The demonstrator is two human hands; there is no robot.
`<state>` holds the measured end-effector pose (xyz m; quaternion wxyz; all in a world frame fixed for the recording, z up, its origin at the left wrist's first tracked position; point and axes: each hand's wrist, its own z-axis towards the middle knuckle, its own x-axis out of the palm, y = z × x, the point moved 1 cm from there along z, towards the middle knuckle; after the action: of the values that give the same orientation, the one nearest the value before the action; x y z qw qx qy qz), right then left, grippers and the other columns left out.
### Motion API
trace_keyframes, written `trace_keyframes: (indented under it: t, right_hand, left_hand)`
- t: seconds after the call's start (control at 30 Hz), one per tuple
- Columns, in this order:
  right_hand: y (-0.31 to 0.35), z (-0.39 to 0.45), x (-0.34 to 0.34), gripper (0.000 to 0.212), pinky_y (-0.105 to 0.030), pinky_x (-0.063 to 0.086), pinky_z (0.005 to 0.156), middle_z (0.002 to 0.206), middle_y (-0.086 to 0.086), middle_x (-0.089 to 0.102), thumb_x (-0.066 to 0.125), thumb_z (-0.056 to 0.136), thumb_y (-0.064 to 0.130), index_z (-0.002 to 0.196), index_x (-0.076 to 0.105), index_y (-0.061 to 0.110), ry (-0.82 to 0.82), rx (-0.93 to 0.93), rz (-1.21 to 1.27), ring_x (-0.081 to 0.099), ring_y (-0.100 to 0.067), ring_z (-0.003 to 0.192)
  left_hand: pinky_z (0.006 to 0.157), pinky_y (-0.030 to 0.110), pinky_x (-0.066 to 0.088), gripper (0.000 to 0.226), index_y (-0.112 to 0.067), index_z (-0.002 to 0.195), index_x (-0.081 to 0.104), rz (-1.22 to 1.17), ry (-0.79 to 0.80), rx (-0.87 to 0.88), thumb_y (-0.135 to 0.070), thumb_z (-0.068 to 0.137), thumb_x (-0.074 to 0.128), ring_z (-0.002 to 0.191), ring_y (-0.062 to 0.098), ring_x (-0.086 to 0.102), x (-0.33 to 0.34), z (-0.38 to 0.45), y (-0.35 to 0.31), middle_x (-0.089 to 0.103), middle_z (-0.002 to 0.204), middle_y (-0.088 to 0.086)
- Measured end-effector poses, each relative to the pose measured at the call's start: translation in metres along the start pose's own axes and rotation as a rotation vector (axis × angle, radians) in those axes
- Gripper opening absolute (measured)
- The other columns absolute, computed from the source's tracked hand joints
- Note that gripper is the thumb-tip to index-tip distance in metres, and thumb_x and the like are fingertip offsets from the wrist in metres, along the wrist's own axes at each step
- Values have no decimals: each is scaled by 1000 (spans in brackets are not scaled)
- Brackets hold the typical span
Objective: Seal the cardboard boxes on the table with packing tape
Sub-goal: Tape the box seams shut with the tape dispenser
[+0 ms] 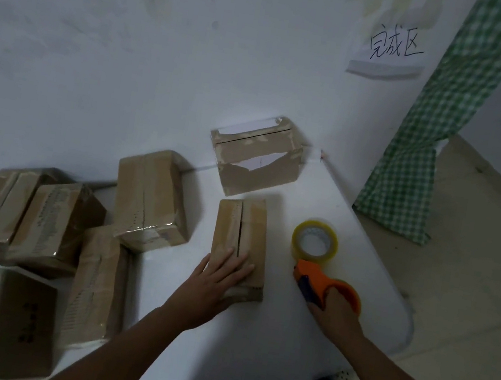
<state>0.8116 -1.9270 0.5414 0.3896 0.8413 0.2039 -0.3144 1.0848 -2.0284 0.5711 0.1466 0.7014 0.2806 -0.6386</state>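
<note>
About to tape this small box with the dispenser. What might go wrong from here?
1. The small box has an open centre seam, and only the left hand presses its near end; the far flaps may lift or the box may slide.
2. The tape dispenser, gripped by the right hand, sits near the table edge and could slip off.

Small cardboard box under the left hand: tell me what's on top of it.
The left hand rests flat on the small cardboard box, beside its open centre seam. The contents are hidden by the flaps.
</note>
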Motion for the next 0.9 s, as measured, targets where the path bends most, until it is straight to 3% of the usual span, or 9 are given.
trace_keyframes:
  t: [0.1, 0.27, 0.4, 0.47, 0.6, 0.7, 0.8, 0.9]
  right_hand:
    - [-4, -1, 0, 17, -27, 44, 76, 101, -4, 54, 55, 96, 28, 103, 46, 16, 20, -52, -98, 56, -19, 91]
    - [-15, -5, -11, 13, -32, 46, 72, 95, -2, 56, 43, 102, 27, 94, 41, 17, -30, -72, -239, 57, -16, 86]
    - [-25, -10, -21, 17, -32, 44, 64, 75, 7, 46, 40, 103, 27, 88, 38, 20, -72, -129, -203, 52, -14, 71]
    - [-25, -12, -24, 19, -33, 45, 65, 75, 5, 48, 42, 101, 28, 87, 43, 17, -105, -128, -166, 51, -15, 69]
    - [-12, -8, -28, 19, -33, 42, 65, 87, -5, 57, 45, 100, 27, 94, 53, 10, -114, -77, -87, 52, -20, 75]
    - [-8, 2, -39, 29, -32, 33, 59, 75, -14, 54, 47, 99, 23, 74, 45, 9, -114, 17, 62, 49, -23, 66]
    - [-11, 12, -52, 39, -32, 26, 54, 60, -7, 41, 47, 99, 27, 63, 38, 13, -154, 101, 208, 39, -20, 60]
    - [-10, 13, -59, 52, -27, 22, 47, 50, -1, 31, 51, 97, 43, 55, 34, 16, -212, 65, 153, 31, -16, 45]
  left_hand:
    - [123, 45, 13, 68, -31, 158, 9, -12, -10, 2, -47, 101, 42, 152, 20, -6, 2, 1, -1, 1, 165, -8]
    - [120, 47, 25, 73, -29, 158, 14, -69, -32, -3, -41, 97, 52, 153, 22, 2, 2, 3, 0, 7, 166, -6]
    - [117, 49, 28, 71, -31, 157, 16, -91, -52, -33, -45, 95, 47, 152, 20, 2, 4, 3, -1, 9, 166, -7]
    - [116, 50, 29, 70, -32, 157, 17, -95, -51, -36, -47, 94, 46, 152, 20, 3, 3, 2, -1, 10, 165, -8]
    - [117, 53, 25, 72, -33, 157, 14, -87, -28, -42, -45, 96, 50, 152, 21, 3, 3, 0, 0, 8, 165, -9]
    - [120, 54, 16, 73, -37, 156, 6, -83, 18, -51, -44, 98, 50, 152, 19, -6, 4, 1, 0, -3, 165, -12]
    - [121, 53, 7, 70, -39, 155, 4, -80, 42, -57, -46, 100, 46, 151, 16, -12, 2, 2, -1, -7, 164, -15]
    - [121, 46, 3, 59, -40, 155, 16, -65, 19, -77, -55, 100, 34, 152, 12, -1, -7, 7, -3, 6, 163, -17]
